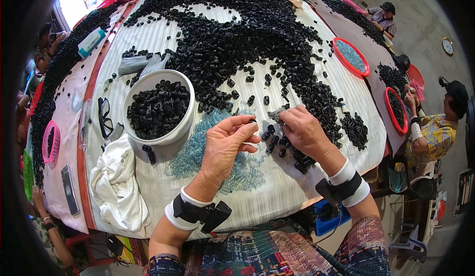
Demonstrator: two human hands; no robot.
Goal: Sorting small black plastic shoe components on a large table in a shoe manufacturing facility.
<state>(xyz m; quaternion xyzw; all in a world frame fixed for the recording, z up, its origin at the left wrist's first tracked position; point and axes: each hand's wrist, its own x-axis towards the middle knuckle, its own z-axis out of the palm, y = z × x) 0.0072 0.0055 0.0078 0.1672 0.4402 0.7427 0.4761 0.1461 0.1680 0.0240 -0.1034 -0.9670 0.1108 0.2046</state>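
We see our left hand (225, 145) at the centre of the frame, its thumb and forefinger pinched on one small black plastic piece (253, 121) held just above the table (277, 187). Our right hand (304, 130), just to the right of it, has its fingers curled down onto a small cluster of the same black pieces (273, 140) lying on the cloth; whether those fingers actually grip a piece we cannot tell, since the hand covers them.

As for progress, we judge the work to be at an early-to-middle stage. The white bowl (158, 106), left of centre, is already filled nearly to its rim with black pieces, so a good share is done. Yet a very large heap of loose black pieces (237, 28) spreads over the upper middle of the frame and runs down the right side towards our hands, and it looks far bigger than what the bowl holds. A scatter of pale blue beads (208, 147) lies under and around our left hand, between the bowl and the lower edge of the table.

At the left, a crumpled white cloth (116, 182) and a pair of black glasses (104, 117) lie beside the bowl.
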